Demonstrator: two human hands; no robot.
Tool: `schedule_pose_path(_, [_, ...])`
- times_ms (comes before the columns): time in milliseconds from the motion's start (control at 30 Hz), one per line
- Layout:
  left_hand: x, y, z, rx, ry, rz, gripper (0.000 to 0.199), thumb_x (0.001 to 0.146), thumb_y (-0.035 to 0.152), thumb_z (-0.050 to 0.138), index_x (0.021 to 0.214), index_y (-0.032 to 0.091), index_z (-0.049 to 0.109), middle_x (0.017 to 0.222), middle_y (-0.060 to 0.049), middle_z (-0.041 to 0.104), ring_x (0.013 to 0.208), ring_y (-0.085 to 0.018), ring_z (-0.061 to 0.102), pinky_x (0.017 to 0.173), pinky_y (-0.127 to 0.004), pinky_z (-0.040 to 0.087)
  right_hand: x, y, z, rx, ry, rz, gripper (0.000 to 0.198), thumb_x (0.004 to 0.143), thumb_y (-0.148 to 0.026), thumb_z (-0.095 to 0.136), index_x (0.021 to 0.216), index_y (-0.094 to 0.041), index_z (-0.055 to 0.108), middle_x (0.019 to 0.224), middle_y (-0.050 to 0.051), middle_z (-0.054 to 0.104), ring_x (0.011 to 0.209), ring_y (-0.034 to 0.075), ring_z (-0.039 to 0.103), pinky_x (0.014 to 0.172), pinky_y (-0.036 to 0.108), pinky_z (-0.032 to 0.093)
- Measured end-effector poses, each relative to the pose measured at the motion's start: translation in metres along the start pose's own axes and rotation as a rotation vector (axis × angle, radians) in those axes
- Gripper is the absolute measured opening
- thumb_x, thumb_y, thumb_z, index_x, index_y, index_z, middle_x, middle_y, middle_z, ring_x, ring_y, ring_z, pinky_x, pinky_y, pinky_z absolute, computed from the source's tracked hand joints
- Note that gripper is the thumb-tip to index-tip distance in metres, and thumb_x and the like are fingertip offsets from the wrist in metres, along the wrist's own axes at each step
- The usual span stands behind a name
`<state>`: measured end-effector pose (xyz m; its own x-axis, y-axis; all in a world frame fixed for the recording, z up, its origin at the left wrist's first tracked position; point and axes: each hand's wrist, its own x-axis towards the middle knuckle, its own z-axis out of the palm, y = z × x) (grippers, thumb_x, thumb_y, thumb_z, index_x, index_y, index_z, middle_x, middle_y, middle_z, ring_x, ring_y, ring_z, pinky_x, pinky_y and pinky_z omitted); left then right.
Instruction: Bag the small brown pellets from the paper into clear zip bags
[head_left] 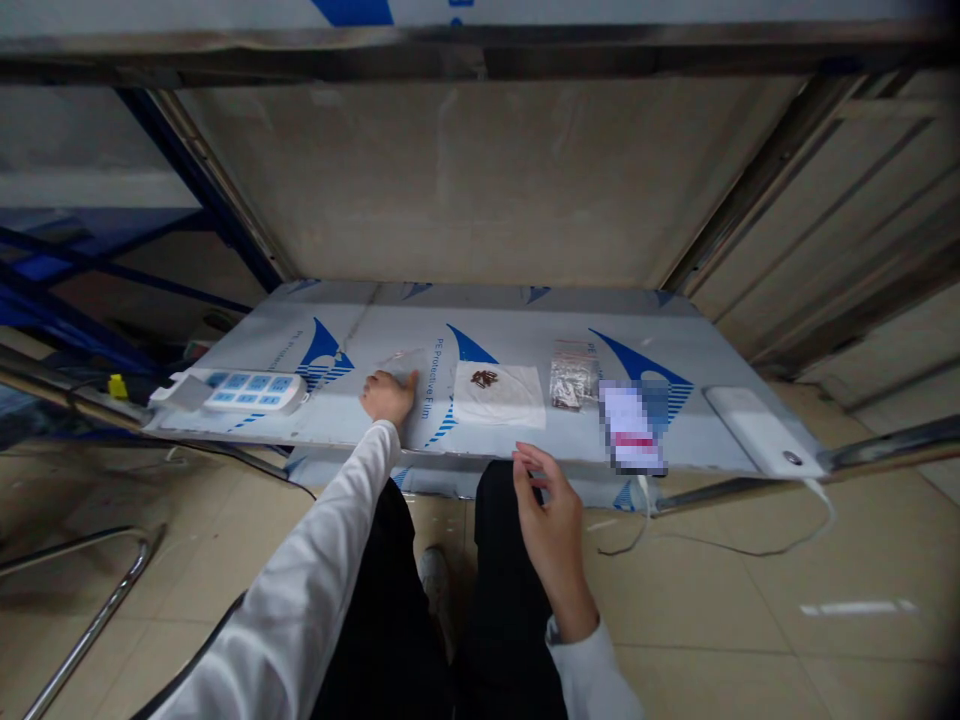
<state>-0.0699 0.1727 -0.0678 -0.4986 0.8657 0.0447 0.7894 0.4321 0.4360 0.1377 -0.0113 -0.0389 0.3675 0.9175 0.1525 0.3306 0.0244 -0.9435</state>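
Note:
My left hand (388, 398) rests at the near left-centre of the shelf, back up, its thumb spread from the bent fingers. Just beyond its fingers lies a thin clear plastic bag (405, 361); whether they touch it is hard to see. To the right, a small heap of brown, stick-like pieces (484, 379) sits on a white sheet (510, 408). My right hand (551, 512) hovers in front of the shelf edge over my lap, fingers loosely bent and apart from the thumb, holding nothing. Small clear bags (574, 378) are stacked right of the sheet.
A phone (632, 425), its screen blurred, lies by the front edge with a cable. At the right end is a white device (761, 430) with a cord. A white power strip (251, 391) lies at the left. An upper shelf (480, 60) crosses overhead.

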Motion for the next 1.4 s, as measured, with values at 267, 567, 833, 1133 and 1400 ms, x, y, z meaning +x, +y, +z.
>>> schedule_pose_path(267, [0.008,-0.013,-0.018,-0.212,-0.085,-0.043,0.017,0.068,0.021,0.062,0.084,0.015,0.065,0.097,-0.019,0.070,0.100,-0.036,0.063,0.086,-0.045,0.043,-0.004,-0.013,0.001,0.018,-0.027,-0.011,0.027,0.088,-0.037,0.053,0.106,-0.020,0.063,0.102,0.010,0.069,0.092,0.022,0.064,0.080,0.037,0.049])
schedule_pose_path(567, [-0.086,-0.029,-0.049,-0.743,-0.037,0.106,0.019,0.074,0.032,0.052,0.087,0.018,0.055,0.081,-0.004,0.069,0.077,-0.016,0.066,0.074,-0.026,0.049,0.029,-0.019,0.048,0.101,-0.124,0.093,0.060,0.072,-0.049,0.068,0.121,-0.017,0.057,0.117,0.015,0.064,0.097,0.023,0.063,0.077,0.035,0.052])
schedule_pose_path(833, [-0.126,-0.013,-0.077,-1.304,-0.278,0.131,0.014,0.068,0.023,0.061,0.078,0.017,0.053,0.065,0.004,0.058,0.061,-0.009,0.056,0.063,-0.021,0.044,0.027,-0.053,0.061,0.483,-0.283,0.214,0.039,0.071,-0.047,0.070,0.094,-0.016,0.069,0.080,0.006,0.072,0.070,0.017,0.066,0.061,0.028,0.052])
schedule_pose_path(1133, [-0.138,0.005,-0.089,-0.941,-0.026,0.082,0.029,0.079,0.048,0.058,0.076,0.019,0.057,0.071,-0.002,0.062,0.065,-0.014,0.058,0.063,-0.025,0.044,0.025,-0.056,0.045,0.138,-0.041,-0.129,0.021,0.081,-0.035,0.062,0.084,-0.018,0.073,0.087,0.007,0.074,0.080,0.020,0.066,0.071,0.031,0.052])
schedule_pose_path(1400, [-0.137,0.009,-0.081,-1.199,-0.353,-0.001,0.026,0.070,0.039,0.066,0.077,0.013,0.065,0.069,-0.004,0.069,0.063,-0.015,0.065,0.058,-0.023,0.048,0.026,-0.052,0.034,0.066,-0.264,-0.276,0.017,0.082,-0.028,0.063,0.092,-0.022,0.075,0.095,0.005,0.074,0.089,0.020,0.067,0.080,0.032,0.052])
